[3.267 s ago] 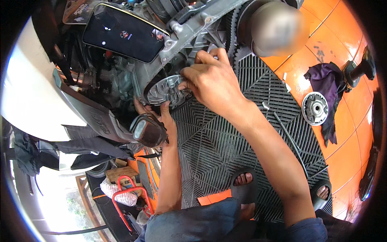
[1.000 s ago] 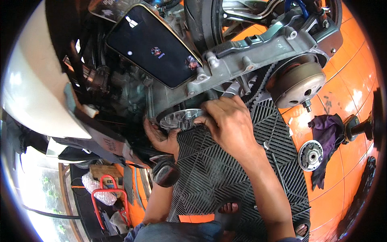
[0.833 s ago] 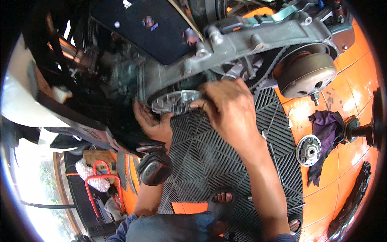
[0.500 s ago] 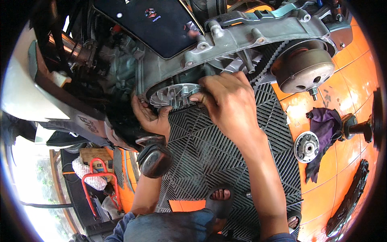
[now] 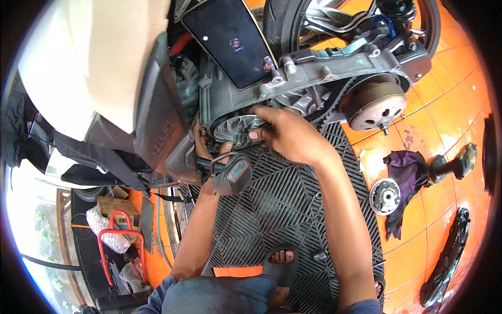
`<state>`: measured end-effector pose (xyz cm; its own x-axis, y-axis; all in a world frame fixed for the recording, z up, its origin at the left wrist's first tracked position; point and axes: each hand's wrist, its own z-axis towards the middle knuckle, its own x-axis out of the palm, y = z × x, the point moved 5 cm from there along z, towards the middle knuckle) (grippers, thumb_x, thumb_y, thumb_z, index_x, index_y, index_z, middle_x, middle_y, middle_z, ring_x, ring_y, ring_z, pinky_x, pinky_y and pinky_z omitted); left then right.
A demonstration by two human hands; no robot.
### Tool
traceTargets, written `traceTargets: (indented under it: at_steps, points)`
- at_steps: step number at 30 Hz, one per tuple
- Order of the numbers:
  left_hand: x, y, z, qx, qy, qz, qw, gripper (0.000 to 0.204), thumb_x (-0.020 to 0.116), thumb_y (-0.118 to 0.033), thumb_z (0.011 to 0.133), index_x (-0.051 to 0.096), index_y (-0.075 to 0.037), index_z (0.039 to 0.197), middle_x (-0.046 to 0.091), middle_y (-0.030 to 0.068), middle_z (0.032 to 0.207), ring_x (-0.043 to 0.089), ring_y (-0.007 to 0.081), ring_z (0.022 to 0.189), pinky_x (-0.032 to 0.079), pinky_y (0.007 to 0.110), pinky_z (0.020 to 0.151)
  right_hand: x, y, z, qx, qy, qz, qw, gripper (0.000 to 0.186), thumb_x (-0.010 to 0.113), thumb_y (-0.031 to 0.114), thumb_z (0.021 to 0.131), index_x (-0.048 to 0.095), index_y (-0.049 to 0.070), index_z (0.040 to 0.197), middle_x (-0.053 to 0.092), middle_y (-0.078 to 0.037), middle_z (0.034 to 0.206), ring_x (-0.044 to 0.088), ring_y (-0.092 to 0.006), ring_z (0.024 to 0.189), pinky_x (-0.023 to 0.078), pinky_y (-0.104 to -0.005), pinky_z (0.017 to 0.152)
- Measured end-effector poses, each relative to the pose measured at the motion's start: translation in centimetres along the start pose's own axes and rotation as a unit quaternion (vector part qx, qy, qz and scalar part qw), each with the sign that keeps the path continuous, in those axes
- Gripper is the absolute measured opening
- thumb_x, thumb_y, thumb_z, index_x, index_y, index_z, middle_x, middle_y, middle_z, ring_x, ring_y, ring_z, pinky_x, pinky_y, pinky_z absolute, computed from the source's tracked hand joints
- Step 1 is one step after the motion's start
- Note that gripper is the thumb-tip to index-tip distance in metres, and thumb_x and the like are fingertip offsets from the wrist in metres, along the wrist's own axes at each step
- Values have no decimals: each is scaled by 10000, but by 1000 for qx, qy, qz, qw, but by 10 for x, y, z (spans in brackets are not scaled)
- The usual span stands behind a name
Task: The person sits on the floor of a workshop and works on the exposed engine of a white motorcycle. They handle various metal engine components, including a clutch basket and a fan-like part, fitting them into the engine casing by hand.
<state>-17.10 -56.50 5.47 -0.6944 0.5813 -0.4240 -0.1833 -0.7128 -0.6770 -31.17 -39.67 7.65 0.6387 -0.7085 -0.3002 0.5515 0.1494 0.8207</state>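
Observation:
A silver finned pulley disc (image 5: pixel 232 128) sits in the opened grey drive casing (image 5: pixel 219 107). My left hand (image 5: pixel 201 138) grips its left side and lower edge, thumb in front, partly hidden behind a black folded footrest (image 5: pixel 234 175). My right hand (image 5: pixel 287 136) pinches the disc's right side with thumb and bent fingers. A toothed belt (image 5: pixel 334 104) runs rightward to a round clutch drum (image 5: pixel 371 107) with holes and a protruding shaft. A dark phone (image 5: pixel 225 44) rests on top of the casing.
White and black scooter bodywork (image 5: pixel 73 78) fills the left; the rear wheel (image 5: pixel 280 26) is above. A ribbed mat (image 5: pixel 266 209) lies on orange tiles (image 5: pixel 434 225) with a loose pulley plate (image 5: pixel 384 196), purple cloth (image 5: pixel 402 175) and cordless tool (image 5: pixel 455 162). A red tubular frame (image 5: pixel 110 233) stands lower left.
The view has shifted, showing more bodywork and rear wheel. Both hands remain on the finned disc; my right hand's fingers have curled lower around its right edge since 3.3 seconds ago.

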Motion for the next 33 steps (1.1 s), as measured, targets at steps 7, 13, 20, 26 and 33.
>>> traceTargets:
  at_steps: [7,13,20,26,33]
  points:
    - [1,-1,-4,-44,104,-20,993,866,734,-304,948,209,-9,1570,324,216,1574,346,331,1448,243,437,1215,1,9,2,34,58,63,996,350,737,163,896,656,15,1202,706,-254,1043,664,-441,1045,511,-470,879]
    - [2,19,-11,-58,115,-52,990,809,716,-294,956,243,-8,1546,347,212,1556,364,329,1431,257,439,1205,1,2,-2,44,59,66,995,408,771,142,863,641,4,1225,712,-242,1068,672,-414,1078,508,-469,898]
    - [-8,25,-14,-63,115,-60,990,744,696,-283,965,284,-5,1519,374,207,1536,385,327,1412,274,441,1192,-4,12,-4,60,18,-45,997,431,814,96,783,643,7,1169,721,-237,1017,669,-434,1047,515,-499,867]
    - [-5,29,-16,-66,122,-76,987,689,678,-273,973,319,-3,1496,397,203,1518,404,325,1395,288,443,1182,-11,14,-21,17,-62,-102,993,439,853,122,737,650,28,1114,747,-184,967,704,-393,976,517,-471,864]
    - [-4,29,-17,-71,127,-82,986,626,658,-262,983,359,-1,1468,423,198,1498,425,323,1376,305,445,1170,-9,8,-24,12,-55,-244,968,460,855,204,742,643,61,1124,743,-138,979,704,-342,945,478,-442,891]
